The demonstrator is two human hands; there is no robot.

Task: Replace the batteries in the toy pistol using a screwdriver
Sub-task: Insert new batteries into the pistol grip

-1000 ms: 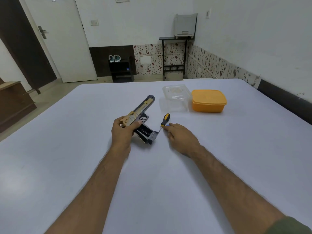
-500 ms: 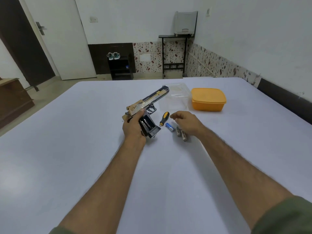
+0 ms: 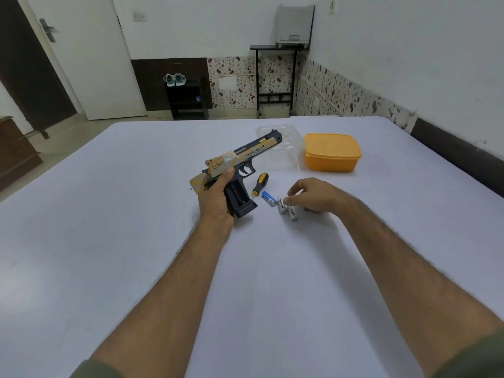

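My left hand [image 3: 215, 199] grips the gold and black toy pistol [image 3: 240, 166] by its handle, barrel pointing up and to the right. The battery slot [image 3: 236, 195] in the handle faces me, open. A small screwdriver [image 3: 260, 182] with a black and yellow handle lies on the table just right of the pistol. Beside it lie a blue battery [image 3: 268, 198] and two white batteries [image 3: 286, 208]. My right hand [image 3: 313, 195] hovers over the white batteries with fingers loosely curled; its thumb tip is at one of them.
An orange lidded box [image 3: 332, 152] and a clear plastic container [image 3: 286, 143] stand behind the pistol on the white table [image 3: 136, 241]. A small pale speck [image 3: 190, 188] lies left of the pistol. Beyond the table are a door, a shoe rack and a black stand.
My left hand lifted the pistol off the table and tilted its barrel up. My right hand moved away from the screwdriver to the right, uncovering the batteries, and now hovers over the white ones.
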